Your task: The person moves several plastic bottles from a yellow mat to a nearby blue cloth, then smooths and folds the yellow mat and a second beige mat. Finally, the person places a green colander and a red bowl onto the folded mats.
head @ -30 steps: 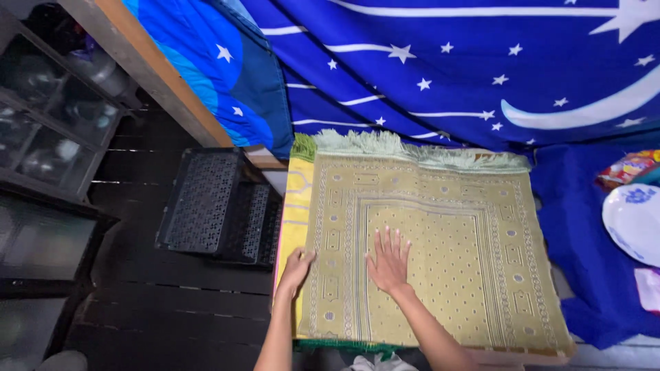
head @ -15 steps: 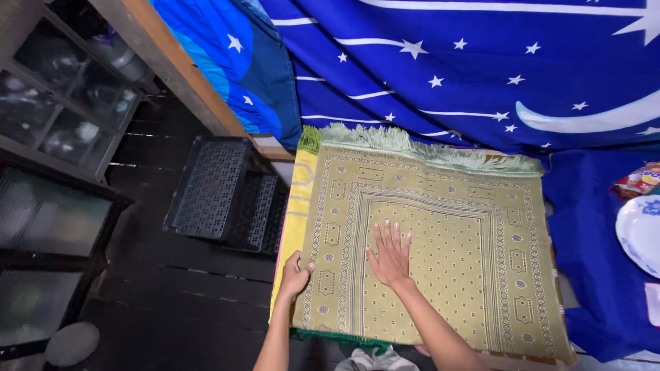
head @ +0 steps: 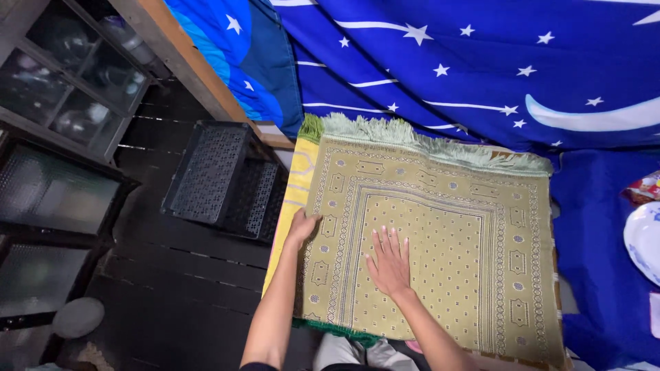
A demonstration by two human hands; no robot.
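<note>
Left hand (head: 302, 227) grips the folded olive prayer rug's (head: 447, 233) nine-o'clock edge; right hand (head: 390, 261) lies flat, fingers spread, mid-rug; black crate (head: 220, 178) at nine o'clock.

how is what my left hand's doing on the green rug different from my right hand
The left hand curls over the green rug at its left edge; the right hand lies flat, fingers spread, on its patterned middle. The left hand sits farther up than the right hand. Both touch the rug.
</note>
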